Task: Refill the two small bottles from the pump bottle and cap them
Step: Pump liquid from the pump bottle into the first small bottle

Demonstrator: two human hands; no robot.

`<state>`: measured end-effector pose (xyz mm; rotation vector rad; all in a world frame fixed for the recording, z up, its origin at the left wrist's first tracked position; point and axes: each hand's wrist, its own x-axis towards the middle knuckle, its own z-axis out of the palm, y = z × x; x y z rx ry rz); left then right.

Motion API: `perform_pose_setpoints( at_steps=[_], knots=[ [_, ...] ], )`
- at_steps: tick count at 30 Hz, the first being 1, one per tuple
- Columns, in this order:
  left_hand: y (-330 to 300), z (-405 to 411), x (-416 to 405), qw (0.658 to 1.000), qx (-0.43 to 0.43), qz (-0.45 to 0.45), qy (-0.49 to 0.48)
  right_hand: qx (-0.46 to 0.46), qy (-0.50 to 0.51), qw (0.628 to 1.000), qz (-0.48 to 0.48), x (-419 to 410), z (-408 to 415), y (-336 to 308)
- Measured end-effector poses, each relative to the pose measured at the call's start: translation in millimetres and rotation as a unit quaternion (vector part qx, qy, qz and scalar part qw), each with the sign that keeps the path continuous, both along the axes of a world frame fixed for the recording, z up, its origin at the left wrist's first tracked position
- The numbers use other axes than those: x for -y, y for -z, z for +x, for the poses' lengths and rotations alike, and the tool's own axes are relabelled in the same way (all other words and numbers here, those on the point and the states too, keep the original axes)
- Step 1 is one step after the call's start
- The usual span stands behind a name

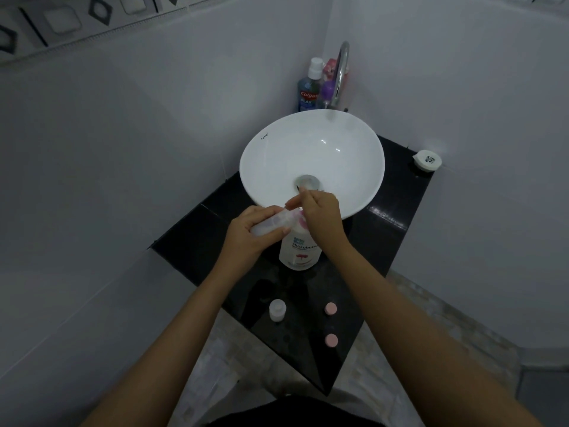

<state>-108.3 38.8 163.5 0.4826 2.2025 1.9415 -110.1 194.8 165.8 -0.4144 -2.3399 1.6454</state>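
Left grip was clenched around a small clear bottle, fingers wrapped over its body and thumb along the near side. Bottle lay nearly horizontal, long axis running from lower left to upper right, mouth end pointing right toward the pump head. Body looked translucent, frosted, with a faint pink tint near the mouth; fill level could not be read. Right grip sat pressed down on top of the pump bottle, fingers curled over the pump head, which was hidden under the hand; index and thumb tips reached forward near the bottle mouth. Whether the nozzle touched the mouth could not be told.

Pump bottle stood upright on the black bench, just in front of the white basin, white body with blue lettering and a pink flower mark facing the camera.

Nearer the camera on the bench: a second small bottle, standing upright, uncapped, whitish. To its right, well apart from it, two round pink caps, one farther and one closer, both lying flat.

Behind the basin, a chrome tap arched over the bowl; beside it a blue mouthwash bottle with white cap and a purple item. At the far right bench corner, a small white round container.
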Motion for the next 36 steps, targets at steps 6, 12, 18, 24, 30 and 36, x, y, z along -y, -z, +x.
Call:
perform_pose_setpoints(
  at_steps=[6,12,18,24,30,36],
  knots=[
    [-6,-2,3,1.000,-0.007,0.015,0.013,-0.001,-0.024,0.999,0.043,-8,-10,-15],
    [-3,-5,2,1.000,-0.001,0.006,0.014,0.001,-0.002,1.000,-0.006,-5,-6,-5],
    [-2,-4,2,1.000,0.006,0.006,0.016,0.006,-0.021,0.999,0.050,-6,-5,-6],
    [-6,-7,3,0.999,0.007,0.027,0.025,-0.001,-0.012,1.000,0.025,-8,-8,-13],
    [4,-8,3,0.999,0.022,-0.002,0.028,0.019,-0.010,1.000,0.003,-3,0,-1],
    [-6,-8,4,0.999,0.019,0.039,0.032,-0.001,-0.006,1.000,0.029,-6,-9,-15]
  ],
)
